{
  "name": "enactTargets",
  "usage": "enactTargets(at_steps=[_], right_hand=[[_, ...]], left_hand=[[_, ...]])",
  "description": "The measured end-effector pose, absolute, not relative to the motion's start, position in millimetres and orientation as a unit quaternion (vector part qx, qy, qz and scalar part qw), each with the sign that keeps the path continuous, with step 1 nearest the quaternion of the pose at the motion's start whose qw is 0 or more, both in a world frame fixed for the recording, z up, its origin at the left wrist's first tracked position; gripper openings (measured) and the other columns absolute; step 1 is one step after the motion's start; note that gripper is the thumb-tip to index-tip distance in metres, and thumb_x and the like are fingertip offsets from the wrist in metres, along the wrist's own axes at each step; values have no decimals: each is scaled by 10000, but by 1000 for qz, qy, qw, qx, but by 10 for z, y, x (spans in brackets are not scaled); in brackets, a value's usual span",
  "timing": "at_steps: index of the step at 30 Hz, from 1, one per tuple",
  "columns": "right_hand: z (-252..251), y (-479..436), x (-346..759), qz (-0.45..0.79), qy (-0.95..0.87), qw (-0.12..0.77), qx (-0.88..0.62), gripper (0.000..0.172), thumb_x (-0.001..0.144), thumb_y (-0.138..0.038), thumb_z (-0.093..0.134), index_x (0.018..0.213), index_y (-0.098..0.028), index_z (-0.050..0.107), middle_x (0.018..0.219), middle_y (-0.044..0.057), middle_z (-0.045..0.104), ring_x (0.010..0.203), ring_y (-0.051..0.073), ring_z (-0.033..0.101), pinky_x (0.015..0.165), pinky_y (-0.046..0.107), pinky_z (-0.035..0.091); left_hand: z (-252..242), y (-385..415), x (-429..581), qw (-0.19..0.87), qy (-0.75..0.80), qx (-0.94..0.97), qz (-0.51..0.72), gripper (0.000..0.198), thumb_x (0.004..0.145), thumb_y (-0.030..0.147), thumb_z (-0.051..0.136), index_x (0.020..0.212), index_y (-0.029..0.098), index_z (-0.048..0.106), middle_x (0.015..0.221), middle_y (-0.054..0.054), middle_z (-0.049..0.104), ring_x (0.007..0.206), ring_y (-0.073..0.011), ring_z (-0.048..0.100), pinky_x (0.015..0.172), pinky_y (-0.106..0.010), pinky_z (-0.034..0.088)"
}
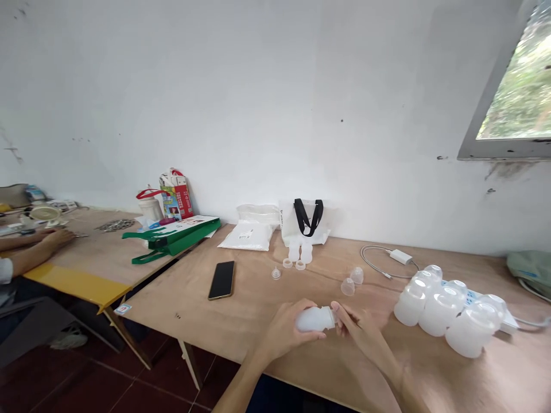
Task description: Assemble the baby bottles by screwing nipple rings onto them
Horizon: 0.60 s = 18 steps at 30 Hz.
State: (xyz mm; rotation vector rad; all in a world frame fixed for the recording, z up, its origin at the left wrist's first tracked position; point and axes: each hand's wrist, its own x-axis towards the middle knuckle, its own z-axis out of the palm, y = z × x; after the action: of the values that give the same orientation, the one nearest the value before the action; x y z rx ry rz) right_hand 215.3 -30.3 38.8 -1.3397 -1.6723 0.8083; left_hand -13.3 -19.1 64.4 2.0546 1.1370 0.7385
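Lying on its side above the table's front edge, a small frosted baby bottle (313, 319) is wrapped in my left hand (286, 326), its neck pointing right. At the neck, my right hand (364, 332) has thumb and fingers pinched together; what they hold is mostly hidden. Just beyond are two clear dome caps (348, 287). A clear bottle nipple (276, 273) stands farther left, near two white collar rings (300, 265). Behind the rings, two more small bottles (306, 253) stand upright. Several capped bottles (439, 310) are grouped at the right.
A black phone (221, 280) lies at the left of the wooden table. White plastic packs (247, 235) and a black-handled bag (305, 221) are by the wall. A charger with cable (400, 256) is at right. A green bag (181, 235) and another person's hand (60, 237) are left.
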Motion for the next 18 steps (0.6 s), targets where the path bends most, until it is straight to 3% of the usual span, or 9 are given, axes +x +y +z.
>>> enactTargets(at_steps=[2,3,5,7,8,15,18], right_hand=[[359,-305,2125,297,-666,408,-550,703,978,-756,382,523,-229,483,510,22,559,535,176,552,604,306,458],[358,-312,2132,286,-671,409,-549,668,981,-741,402,570,-229,521,554,22,586,562,177,559,617,304,456],[376,-338,2176,288,-690,407,-525,534,985,-699,461,789,-239,650,769,35,695,680,192,613,655,298,476],[406,-373,2222,312,-709,401,-489,425,993,-654,496,1000,-267,672,982,46,725,799,200,645,688,291,497],[418,-390,2233,318,-716,398,-476,407,1001,-641,492,1013,-271,661,1003,46,715,814,197,640,687,287,496],[377,-400,2137,286,-713,398,-502,605,1029,-663,375,610,-225,375,557,-17,415,555,146,404,569,287,328],[350,-376,2150,282,-709,392,-514,640,1026,-670,374,574,-218,398,532,-10,436,539,146,427,566,290,321]], left_hand=[[671,-183,-164,334,430,790,283,526,759,545,812,1211,296,715,1170,-15,751,1074,-279,672,928,-343,480],[686,-177,-181,333,431,788,286,513,765,545,808,1206,301,717,1163,-13,750,1068,-275,674,914,-337,482],[721,-167,-220,335,429,787,289,495,776,549,797,1199,305,717,1156,-13,746,1065,-272,675,893,-330,478],[761,-166,-257,339,421,791,288,489,780,562,789,1191,309,715,1167,-12,741,1081,-277,668,902,-334,470],[780,-170,-271,341,416,793,285,488,778,566,789,1188,311,713,1172,-10,741,1083,-279,668,907,-336,467],[828,-220,-271,330,411,807,265,466,790,564,777,1190,332,712,1135,-11,755,1035,-287,688,851,-333,471],[816,-219,-263,314,412,819,247,458,779,548,799,1174,331,720,1125,-7,758,1041,-289,687,855,-335,468]])
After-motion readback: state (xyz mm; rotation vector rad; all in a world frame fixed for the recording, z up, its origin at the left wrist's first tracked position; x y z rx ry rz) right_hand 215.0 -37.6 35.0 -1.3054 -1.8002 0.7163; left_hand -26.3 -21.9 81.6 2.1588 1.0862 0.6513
